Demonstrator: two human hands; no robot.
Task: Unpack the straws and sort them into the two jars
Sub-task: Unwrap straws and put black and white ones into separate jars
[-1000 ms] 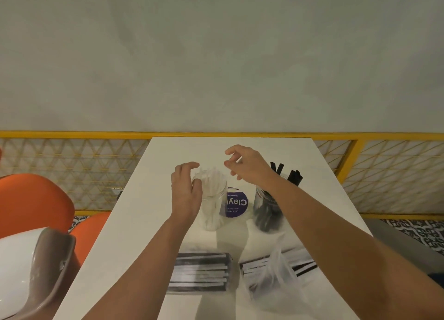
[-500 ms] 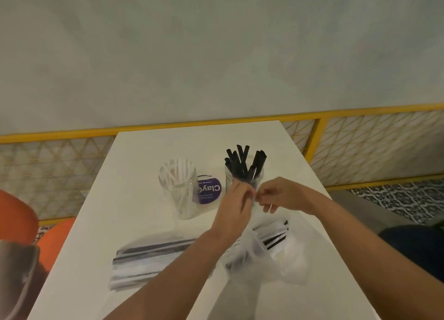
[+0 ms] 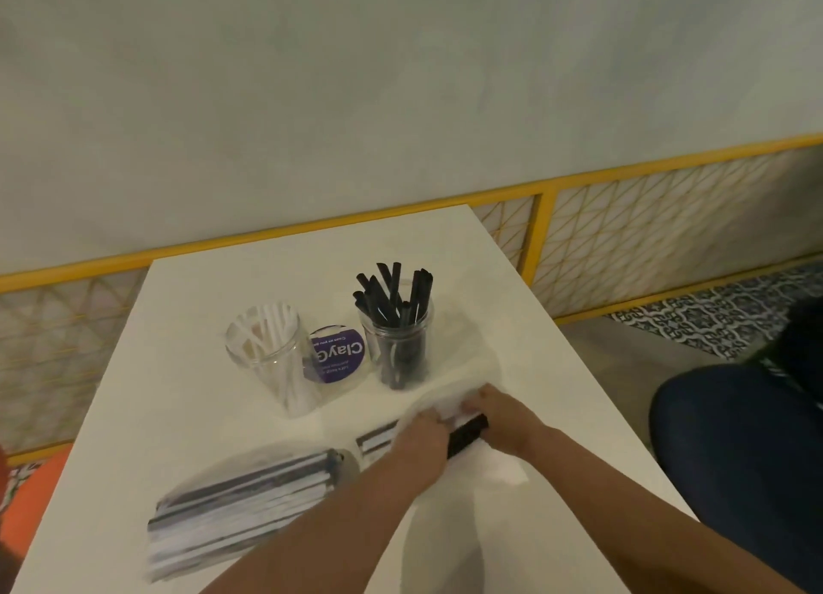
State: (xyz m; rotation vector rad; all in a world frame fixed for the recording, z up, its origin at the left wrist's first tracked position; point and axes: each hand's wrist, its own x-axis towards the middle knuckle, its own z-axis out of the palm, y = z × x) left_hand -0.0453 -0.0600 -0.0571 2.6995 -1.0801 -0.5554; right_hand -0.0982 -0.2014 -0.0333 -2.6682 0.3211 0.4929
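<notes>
Plastic packet (image 3: 438, 408), near right edge of table (image 3: 213, 290): left hand (image 3: 421, 444) and right hand (image 3: 505, 419) both pinch its wrap over black straws (image 3: 467, 433); tear gently, keeping straws bundled.

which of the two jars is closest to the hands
The jar of black straws, right of the purple sticker, just beyond the right hand; the jar of white straws stands farther left.

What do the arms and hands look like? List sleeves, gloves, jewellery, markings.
The left forearm and right forearm are bare as far as the frame shows: no sleeves. The left hand and right hand wear no gloves. No watch, bracelet, ring or marking shows, though the picture is slightly blurred.
</notes>
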